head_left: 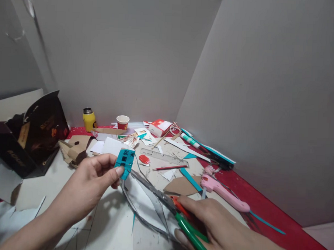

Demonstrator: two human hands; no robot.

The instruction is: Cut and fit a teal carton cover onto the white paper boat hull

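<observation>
Between the thumb and fingers of my left hand is a small teal piece of card with dark printed characters. My right hand grips a pair of scissors with green and orange handles. The blades point up and left, their tips at the lower right edge of the card; whether they touch it I cannot tell. Below the blades lies a white leaf-shaped piece with a dark outline, partly covered by the scissors and my right hand.
A pink glue gun lies at the right. Beyond my hands are a clear ruler, a red pencil, paper scraps, a paper cup and a yellow bottle. A dark box stands at the left, grey walls behind.
</observation>
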